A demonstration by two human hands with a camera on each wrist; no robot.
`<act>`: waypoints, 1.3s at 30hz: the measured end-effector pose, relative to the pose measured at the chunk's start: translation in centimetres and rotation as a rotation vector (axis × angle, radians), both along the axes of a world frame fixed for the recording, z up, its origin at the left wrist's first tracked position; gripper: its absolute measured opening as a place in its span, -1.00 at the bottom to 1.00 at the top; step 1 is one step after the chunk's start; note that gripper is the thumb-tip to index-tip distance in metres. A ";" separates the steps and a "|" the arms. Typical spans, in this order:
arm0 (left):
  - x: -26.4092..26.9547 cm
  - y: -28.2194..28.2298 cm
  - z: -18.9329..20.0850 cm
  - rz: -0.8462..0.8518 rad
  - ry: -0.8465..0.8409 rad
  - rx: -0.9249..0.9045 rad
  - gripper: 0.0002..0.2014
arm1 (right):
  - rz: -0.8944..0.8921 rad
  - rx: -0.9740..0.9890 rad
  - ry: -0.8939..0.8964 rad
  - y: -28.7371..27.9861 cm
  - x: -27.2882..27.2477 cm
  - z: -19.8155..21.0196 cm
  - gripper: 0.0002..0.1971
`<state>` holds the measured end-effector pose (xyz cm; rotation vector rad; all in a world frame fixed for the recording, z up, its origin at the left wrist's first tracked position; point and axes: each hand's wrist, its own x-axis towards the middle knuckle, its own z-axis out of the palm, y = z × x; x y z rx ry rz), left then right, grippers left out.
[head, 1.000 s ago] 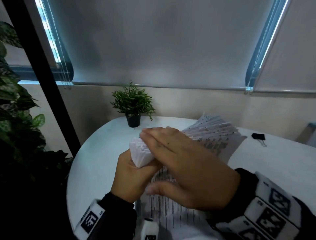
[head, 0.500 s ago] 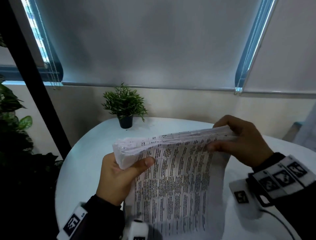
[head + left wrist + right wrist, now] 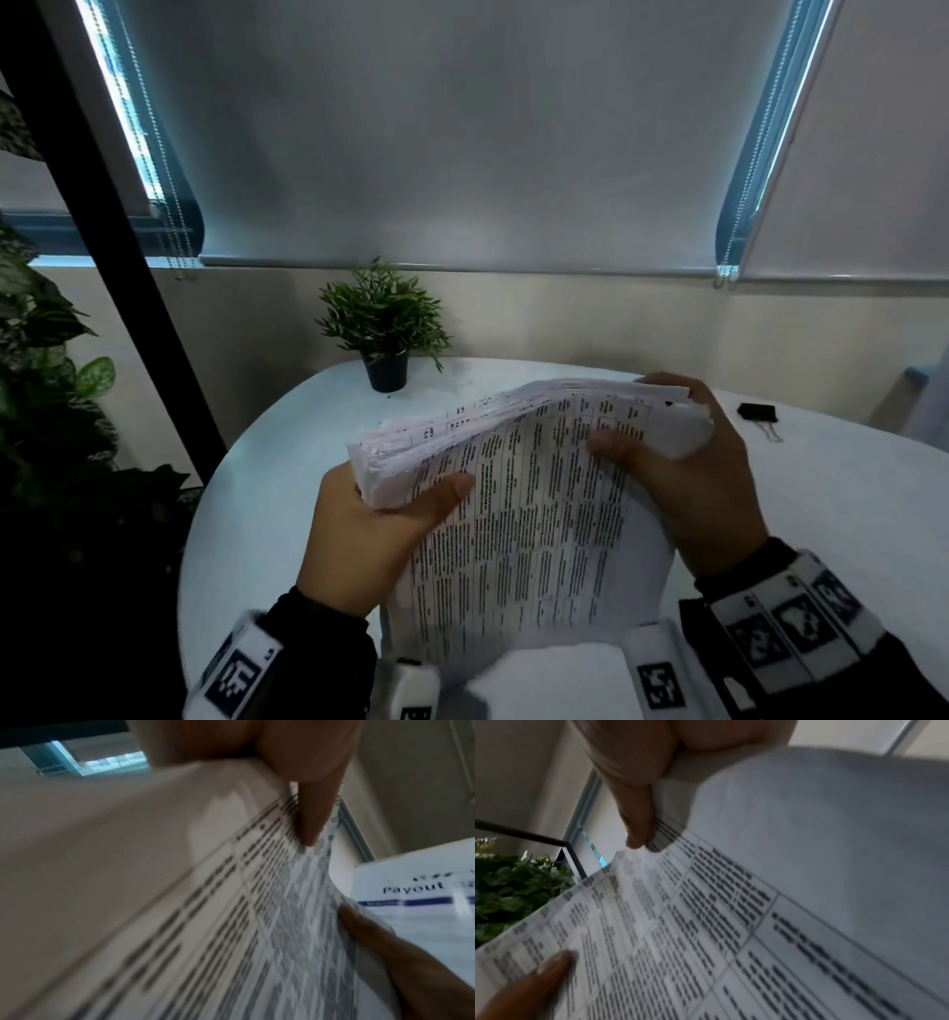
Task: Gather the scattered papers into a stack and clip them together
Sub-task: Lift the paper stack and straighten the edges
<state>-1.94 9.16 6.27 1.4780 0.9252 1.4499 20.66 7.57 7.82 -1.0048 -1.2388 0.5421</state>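
Observation:
A thick stack of printed papers [image 3: 518, 514] stands on end above the round white table [image 3: 267, 493], its top edges uneven. My left hand [image 3: 380, 519] grips the stack's upper left corner, thumb across the front sheet. My right hand [image 3: 683, 462] holds the upper right corner, thumb on the front and fingers behind. Both wrist views show the printed papers [image 3: 231, 923] [image 3: 706, 933] close up and blurred, with a thumb pressed on them. A black binder clip [image 3: 757, 412] lies on the table to the right, beyond my right hand.
A small potted plant [image 3: 384, 329] stands at the table's far edge. Large leafy plants [image 3: 46, 390] and a black slanted pole [image 3: 102, 195] are at the left. Another printed sheet [image 3: 424, 902] lies on the table in the left wrist view.
My right hand left the top of the stack, moved to its right corner and now grips it with the thumb in front. The stack has been raised and squared up between both hands.

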 end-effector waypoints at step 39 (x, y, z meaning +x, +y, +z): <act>-0.6 0.2 1.0 -0.136 -0.085 -0.052 -0.76 | -0.048 0.094 -1.170 1.8 0.3 5.1 -0.51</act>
